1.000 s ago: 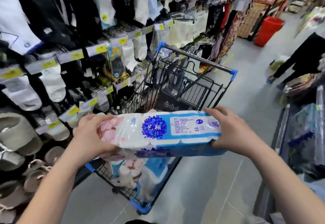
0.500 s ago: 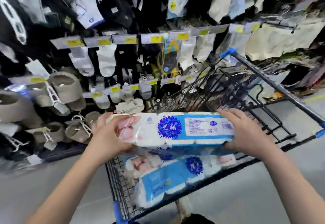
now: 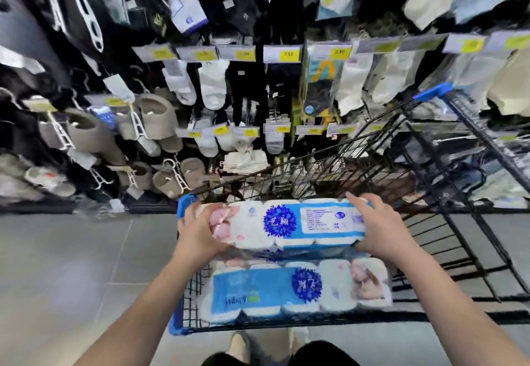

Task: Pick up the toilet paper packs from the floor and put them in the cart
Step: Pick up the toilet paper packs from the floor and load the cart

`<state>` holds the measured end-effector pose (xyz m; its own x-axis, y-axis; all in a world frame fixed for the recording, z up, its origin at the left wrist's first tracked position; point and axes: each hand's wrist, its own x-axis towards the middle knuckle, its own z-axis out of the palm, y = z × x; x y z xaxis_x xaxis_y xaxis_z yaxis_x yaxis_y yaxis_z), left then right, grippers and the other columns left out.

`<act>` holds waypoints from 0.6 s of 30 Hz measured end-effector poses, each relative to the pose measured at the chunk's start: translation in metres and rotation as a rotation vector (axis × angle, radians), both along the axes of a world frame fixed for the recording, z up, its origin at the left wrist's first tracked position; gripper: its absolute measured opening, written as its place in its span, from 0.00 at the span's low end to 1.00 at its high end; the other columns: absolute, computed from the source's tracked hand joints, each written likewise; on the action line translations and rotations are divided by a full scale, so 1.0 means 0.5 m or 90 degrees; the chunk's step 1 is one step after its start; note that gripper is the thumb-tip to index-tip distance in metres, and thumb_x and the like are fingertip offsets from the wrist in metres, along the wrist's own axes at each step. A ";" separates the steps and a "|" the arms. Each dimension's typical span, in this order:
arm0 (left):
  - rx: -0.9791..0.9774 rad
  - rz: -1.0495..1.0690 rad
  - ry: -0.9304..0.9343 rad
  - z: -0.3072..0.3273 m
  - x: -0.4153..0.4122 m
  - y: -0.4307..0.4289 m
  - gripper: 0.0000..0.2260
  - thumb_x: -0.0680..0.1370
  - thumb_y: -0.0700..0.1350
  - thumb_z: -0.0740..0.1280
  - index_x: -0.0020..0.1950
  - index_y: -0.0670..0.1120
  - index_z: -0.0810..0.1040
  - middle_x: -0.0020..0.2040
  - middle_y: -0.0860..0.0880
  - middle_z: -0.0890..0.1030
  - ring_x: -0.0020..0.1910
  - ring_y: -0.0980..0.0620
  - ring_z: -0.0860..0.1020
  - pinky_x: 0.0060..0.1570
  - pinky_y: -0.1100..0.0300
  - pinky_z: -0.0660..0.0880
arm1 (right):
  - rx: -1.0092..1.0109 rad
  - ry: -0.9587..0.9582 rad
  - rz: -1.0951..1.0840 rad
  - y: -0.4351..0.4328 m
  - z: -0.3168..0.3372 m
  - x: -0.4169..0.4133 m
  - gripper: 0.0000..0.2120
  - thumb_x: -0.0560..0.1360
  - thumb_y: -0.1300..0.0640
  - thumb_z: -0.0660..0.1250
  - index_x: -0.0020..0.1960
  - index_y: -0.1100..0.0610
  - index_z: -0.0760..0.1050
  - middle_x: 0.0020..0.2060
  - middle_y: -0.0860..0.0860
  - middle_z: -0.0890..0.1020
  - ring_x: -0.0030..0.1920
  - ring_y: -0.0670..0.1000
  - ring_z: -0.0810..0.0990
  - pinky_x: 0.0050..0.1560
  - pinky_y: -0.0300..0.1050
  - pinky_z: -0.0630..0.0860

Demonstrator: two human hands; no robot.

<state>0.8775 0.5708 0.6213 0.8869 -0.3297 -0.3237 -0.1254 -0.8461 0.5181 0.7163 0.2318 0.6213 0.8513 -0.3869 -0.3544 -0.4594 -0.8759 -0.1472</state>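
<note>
A person's two bare hands grip a white-and-blue plastic-wrapped toilet paper pack (image 3: 289,223) at centre frame, holding it level over the basket of a black wire shopping cart with blue plastic corners (image 3: 186,305). The left hand (image 3: 198,233) is closed around the pack's pink-printed end; the right hand (image 3: 378,230) is closed around the opposite end, fingers curled over its top edge. Directly below, in the lower centre of the frame, a second white-and-blue toilet paper pack (image 3: 295,288) lies flat inside the cart. Across the upper half of the frame hang packaged white and black socks (image 3: 213,84) under yellow price tags (image 3: 288,53), with grey slippers on white hangers (image 3: 155,116) at left. Grey floor tiles (image 3: 71,265) fill the lower left.
</note>
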 end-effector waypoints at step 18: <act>0.160 0.056 0.089 -0.147 -0.041 -0.034 0.58 0.51 0.63 0.83 0.77 0.60 0.60 0.81 0.45 0.48 0.77 0.32 0.53 0.74 0.36 0.59 | 0.057 0.146 0.021 -0.013 -0.169 0.031 0.54 0.68 0.50 0.75 0.83 0.44 0.44 0.80 0.53 0.53 0.74 0.61 0.65 0.72 0.53 0.67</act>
<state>0.8572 0.5537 0.5475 0.8492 -0.1477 -0.5070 0.0119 -0.9545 0.2979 0.7319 0.2251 0.5368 0.7560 -0.3182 -0.5720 -0.4610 -0.8792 -0.1202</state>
